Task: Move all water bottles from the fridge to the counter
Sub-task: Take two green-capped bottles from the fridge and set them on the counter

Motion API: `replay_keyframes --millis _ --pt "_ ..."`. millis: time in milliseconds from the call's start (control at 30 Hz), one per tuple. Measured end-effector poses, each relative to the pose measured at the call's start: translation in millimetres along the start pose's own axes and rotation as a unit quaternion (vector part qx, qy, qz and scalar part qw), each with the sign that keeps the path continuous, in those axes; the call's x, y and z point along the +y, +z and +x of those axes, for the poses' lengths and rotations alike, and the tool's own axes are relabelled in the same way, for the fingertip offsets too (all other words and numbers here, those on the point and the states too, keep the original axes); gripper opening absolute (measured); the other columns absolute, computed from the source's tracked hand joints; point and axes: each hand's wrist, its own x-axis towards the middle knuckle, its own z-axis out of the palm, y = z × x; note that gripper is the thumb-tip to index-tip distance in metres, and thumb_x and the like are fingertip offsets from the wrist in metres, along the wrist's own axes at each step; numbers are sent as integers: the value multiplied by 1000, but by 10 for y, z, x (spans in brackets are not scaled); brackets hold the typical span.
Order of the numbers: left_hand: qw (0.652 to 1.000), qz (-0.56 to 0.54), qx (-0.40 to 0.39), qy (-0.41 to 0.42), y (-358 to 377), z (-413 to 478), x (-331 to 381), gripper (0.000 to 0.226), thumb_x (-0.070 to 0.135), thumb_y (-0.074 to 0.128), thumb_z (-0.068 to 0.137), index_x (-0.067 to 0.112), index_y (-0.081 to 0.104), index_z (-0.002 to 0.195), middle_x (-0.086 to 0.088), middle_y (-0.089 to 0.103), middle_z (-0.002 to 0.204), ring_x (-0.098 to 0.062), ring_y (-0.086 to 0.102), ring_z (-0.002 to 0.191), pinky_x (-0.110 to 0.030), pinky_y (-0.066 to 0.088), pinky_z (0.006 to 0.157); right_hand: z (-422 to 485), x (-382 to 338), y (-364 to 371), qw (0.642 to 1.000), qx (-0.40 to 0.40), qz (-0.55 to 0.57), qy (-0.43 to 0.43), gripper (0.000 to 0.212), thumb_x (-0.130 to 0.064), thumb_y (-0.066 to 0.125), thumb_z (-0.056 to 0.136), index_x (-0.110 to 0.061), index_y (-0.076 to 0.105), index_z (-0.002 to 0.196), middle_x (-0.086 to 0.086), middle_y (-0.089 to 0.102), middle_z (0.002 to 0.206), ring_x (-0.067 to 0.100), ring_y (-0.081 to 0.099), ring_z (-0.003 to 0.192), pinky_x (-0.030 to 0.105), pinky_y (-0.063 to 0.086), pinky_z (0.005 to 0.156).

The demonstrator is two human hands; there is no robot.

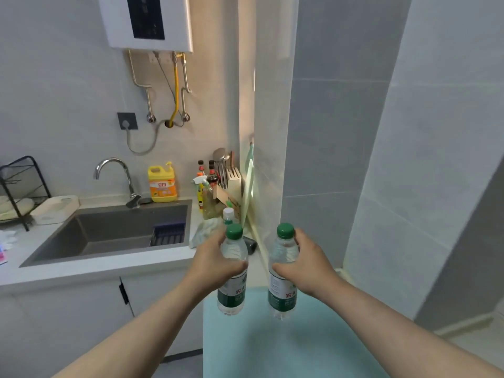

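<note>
I hold two clear water bottles with green caps and green labels, upright in the air over a pale teal surface (272, 350). My left hand (215, 264) is wrapped around the upper body of the left bottle (232, 290). My right hand (309, 264) grips the right bottle (282, 290) the same way. Both bottles hang just short of the white counter (109, 264). A third bottle with a white cap (228, 215) stands on the counter behind the left bottle, partly hidden. The fridge is out of view.
A grey sink (109, 233) with a chrome tap (117, 175) is set in the counter. Behind it stand a yellow detergent jug (162, 184), sauce bottles, a spray bottle (201, 195) and a knife block (234, 181). A cloth (204, 230) lies by the sink. A dish rack (19, 192) stands far left.
</note>
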Motion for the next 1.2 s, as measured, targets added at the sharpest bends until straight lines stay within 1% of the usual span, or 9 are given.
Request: replay_keyframes --millis 133,300,500,700,900,967,1067,1133,1200 --pt "1000 -12 17 -21 285 337 -554 46 10 78 66 41 60 94 14 69 95 2 64 85 -18 48 67 461 461 378 1000 0 -12 9 51 -16 76 69 -34 52 111 -5 67 99 14 65 89 33 55 79" --pt "998 -2 9 -56 577 599 -1139 52 21 78 65 38 59 110 13 69 100 1 65 91 -21 51 75 900 938 816 1000 -16 -14 20 50 -21 75 69 -33 51 111 -5 66 99 17 64 91 36 55 82" --pt "995 18 12 -95 675 779 -1625 44 13 80 67 38 58 96 11 69 91 8 63 80 -9 46 63 1174 1294 1128 998 -42 -21 29 49 -19 77 70 -30 50 109 -4 65 100 17 63 92 34 54 82" --pt "994 22 -10 -106 713 846 -1928 56 14 83 66 36 60 112 11 70 103 6 64 90 -7 48 67 1234 1460 1262 995 -78 -33 50 51 -15 78 72 -29 50 113 -4 63 102 15 62 92 33 53 82" --pt "993 28 -10 -117 699 890 -2016 54 13 83 69 44 53 101 13 67 98 12 61 85 -4 46 64 1252 1533 1259 993 -92 -38 62 59 -16 82 71 -30 50 118 -6 63 106 15 62 97 32 53 86" --pt "991 25 -18 -130 701 885 -2013 53 13 84 69 42 52 99 12 66 98 5 63 86 -8 47 65 1240 1520 1238 992 -96 -35 70 60 -15 81 71 -31 50 121 -8 63 108 15 62 101 30 51 86" --pt "989 13 -26 -144 680 867 -1985 54 15 85 68 40 54 104 11 67 107 -9 65 97 -12 46 71 1217 1401 1157 992 -97 -30 69 67 -20 78 75 -32 46 133 -9 59 126 16 55 120 30 46 95" --pt "990 7 -25 -136 586 873 -1879 65 23 86 68 39 52 122 14 61 127 -6 58 113 -16 44 86 1217 1223 1049 994 -88 -40 45 73 -28 75 80 -30 38 143 -6 50 142 15 45 133 30 40 103" --pt "994 18 -10 -111 386 895 -1666 88 35 85 68 32 42 144 16 47 140 -5 45 129 -24 37 103 1206 951 897 995 -78 -61 1 71 -33 72 84 -29 36 145 -8 46 145 14 43 134 25 35 101"
